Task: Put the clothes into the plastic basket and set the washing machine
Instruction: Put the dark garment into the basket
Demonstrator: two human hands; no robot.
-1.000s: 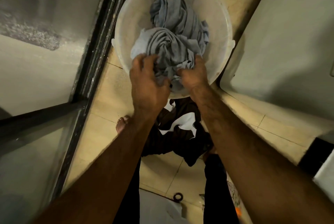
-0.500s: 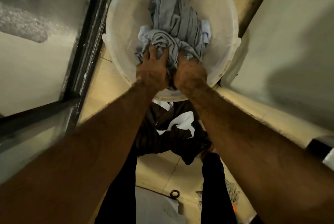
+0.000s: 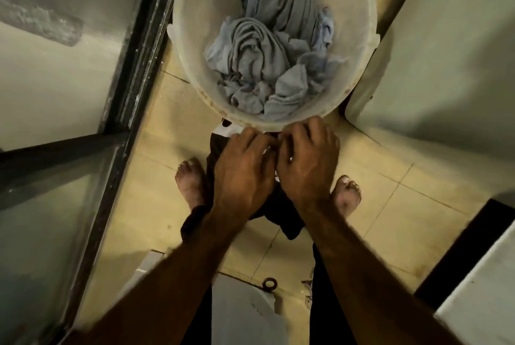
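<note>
Below the plastic basket, a dark garment is covered by the left hand and right hand; fingers are curled, but a grip cannot be told.

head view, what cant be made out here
- Dark garment: head view, mostly hidden under left hand and right hand.
- Fingers: head view, curled out of sight and blurred; grip unclear.
- Basket: head view, far rim cut off by top edge.

Single head-worn view, facing steeply down at tiled floor, basket at top edge, close
</note>
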